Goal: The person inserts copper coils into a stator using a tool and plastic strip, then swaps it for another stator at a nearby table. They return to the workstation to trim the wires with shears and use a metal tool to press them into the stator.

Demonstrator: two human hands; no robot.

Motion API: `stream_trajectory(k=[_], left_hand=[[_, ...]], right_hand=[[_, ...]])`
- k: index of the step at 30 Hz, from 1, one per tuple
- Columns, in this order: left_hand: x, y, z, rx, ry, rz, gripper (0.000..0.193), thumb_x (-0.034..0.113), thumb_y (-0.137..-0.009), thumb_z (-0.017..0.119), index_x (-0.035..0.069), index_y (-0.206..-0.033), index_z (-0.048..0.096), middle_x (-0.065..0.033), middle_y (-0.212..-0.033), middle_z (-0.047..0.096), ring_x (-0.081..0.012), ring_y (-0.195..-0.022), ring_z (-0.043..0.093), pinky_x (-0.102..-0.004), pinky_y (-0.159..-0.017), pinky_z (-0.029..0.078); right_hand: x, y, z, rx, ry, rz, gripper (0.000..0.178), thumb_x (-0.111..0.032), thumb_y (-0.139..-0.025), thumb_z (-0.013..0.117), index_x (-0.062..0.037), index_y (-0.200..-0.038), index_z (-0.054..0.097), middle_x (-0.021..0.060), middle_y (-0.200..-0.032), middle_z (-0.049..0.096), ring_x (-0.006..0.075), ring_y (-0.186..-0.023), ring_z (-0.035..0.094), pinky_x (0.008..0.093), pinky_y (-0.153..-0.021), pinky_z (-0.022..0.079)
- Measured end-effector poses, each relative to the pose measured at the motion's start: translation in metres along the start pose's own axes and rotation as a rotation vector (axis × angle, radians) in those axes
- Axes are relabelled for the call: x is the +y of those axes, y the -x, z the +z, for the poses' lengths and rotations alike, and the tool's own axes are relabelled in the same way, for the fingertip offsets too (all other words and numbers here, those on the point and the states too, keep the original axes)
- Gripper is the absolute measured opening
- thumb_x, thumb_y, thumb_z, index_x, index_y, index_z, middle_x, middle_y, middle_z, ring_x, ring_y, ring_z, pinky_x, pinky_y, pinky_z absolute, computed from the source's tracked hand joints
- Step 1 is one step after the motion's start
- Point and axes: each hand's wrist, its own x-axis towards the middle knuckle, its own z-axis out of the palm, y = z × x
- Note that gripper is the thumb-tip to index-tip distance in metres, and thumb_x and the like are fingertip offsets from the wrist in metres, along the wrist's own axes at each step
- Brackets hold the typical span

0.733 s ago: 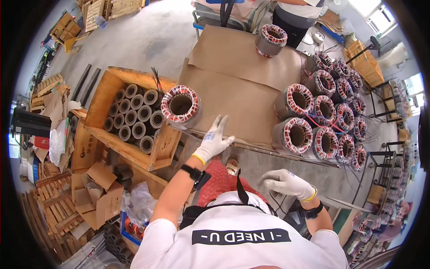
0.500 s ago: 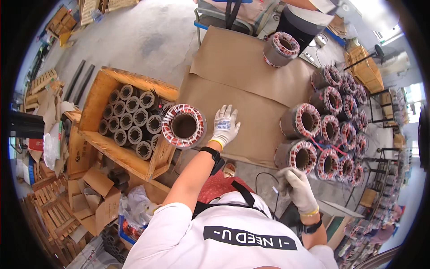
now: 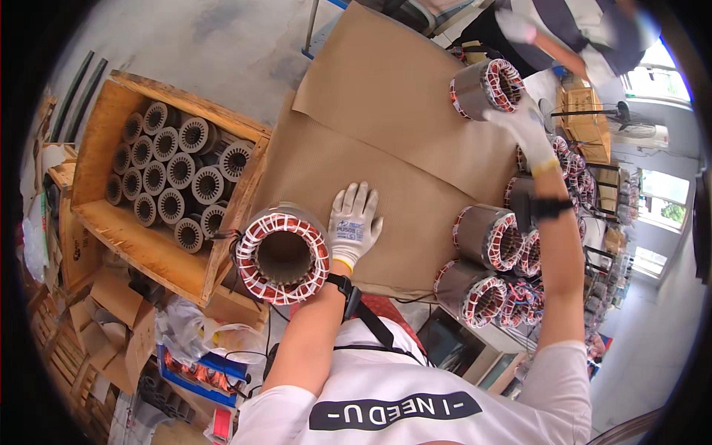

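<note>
My left hand (image 3: 354,226), in a white glove, lies flat on the brown cardboard sheet (image 3: 356,96) with its fingers stretched out. Close beside its wrist stands a wound motor stator (image 3: 250,276), open end up, its copper windings laced with white cord. Far to the right, my gloved right hand (image 3: 528,135) reaches another wound stator (image 3: 471,90) near the cardboard's far edge. Its fingers are extended at the stator's lower right side and slightly blurred; they seem to touch it, without a visible grip around it.
A wooden crate (image 3: 141,233) at left holds several bare stator cores (image 3: 180,170). More wound stators (image 3: 486,236) crowd the cardboard's right edge, partly behind my right arm. A co-worker (image 3: 571,37) is at the far right. An opened carton (image 3: 111,326) sits at lower left.
My right hand has swung from near my body up to the far stator. My left hand stays flat on the cardboard. The whole view has shifted and turned.
</note>
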Motion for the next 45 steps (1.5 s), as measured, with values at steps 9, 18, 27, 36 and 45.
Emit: stream_trajectory(k=[9, 18, 27, 36, 45], left_hand=[[-0.002, 0.001, -0.004, -0.03, -0.013, -0.021, 0.061, 0.037, -0.078, 0.066, 0.009, -0.131, 0.053, -0.0156, -0.139, 0.046, -0.0333, -0.132, 0.039, -0.0488, -0.112, 0.028], [0.005, -0.004, -0.002, 0.009, -0.072, 0.003, 0.06, 0.037, -0.078, 0.065, 0.007, -0.129, 0.055, -0.0182, -0.137, 0.048, -0.0365, -0.13, 0.041, -0.0512, -0.111, 0.028], [0.01, -0.003, -0.004, 0.002, -0.113, 0.016, 0.061, 0.037, -0.077, 0.066, 0.008, -0.129, 0.055, -0.0164, -0.138, 0.047, -0.0349, -0.13, 0.041, -0.0495, -0.112, 0.028], [0.011, -0.005, -0.005, -0.002, -0.11, 0.015, 0.061, 0.035, -0.076, 0.067, 0.008, -0.13, 0.054, -0.0174, -0.138, 0.047, -0.0368, -0.129, 0.04, -0.0517, -0.111, 0.029], [0.012, -0.004, -0.004, -0.012, -0.112, 0.016, 0.062, 0.033, -0.075, 0.068, 0.008, -0.13, 0.053, -0.0185, -0.137, 0.046, -0.0384, -0.129, 0.04, -0.0535, -0.11, 0.029]], right_hand=[[-0.048, 0.013, 0.014, 0.085, 0.288, 0.124, 0.097, -0.041, -0.069, 0.079, 0.0017, -0.143, 0.033, 0.0215, -0.143, 0.043, 0.0383, -0.133, 0.039, 0.0445, -0.111, 0.032], [-0.003, 0.062, -0.015, 0.113, 0.135, 0.06, 0.097, -0.041, -0.068, 0.08, 0.0016, -0.142, 0.034, 0.0239, -0.139, 0.045, 0.038, -0.132, 0.041, 0.0447, -0.111, 0.032], [0.016, 0.037, -0.023, 0.012, 0.206, 0.102, 0.098, -0.047, -0.069, 0.077, 0.0032, -0.141, 0.036, 0.0245, -0.142, 0.043, 0.0377, -0.133, 0.04, 0.0456, -0.111, 0.032], [0.021, 0.014, -0.015, -0.105, 0.117, 0.177, 0.101, -0.05, -0.067, 0.079, 0.0034, -0.142, 0.037, 0.0241, -0.14, 0.046, 0.0373, -0.132, 0.043, 0.042, -0.11, 0.035], [0.015, -0.008, -0.016, -0.1, 0.097, 0.201, 0.099, -0.052, -0.064, 0.08, 0.004, -0.137, 0.043, 0.0244, -0.138, 0.048, 0.0359, -0.131, 0.045, 0.0414, -0.108, 0.037]])
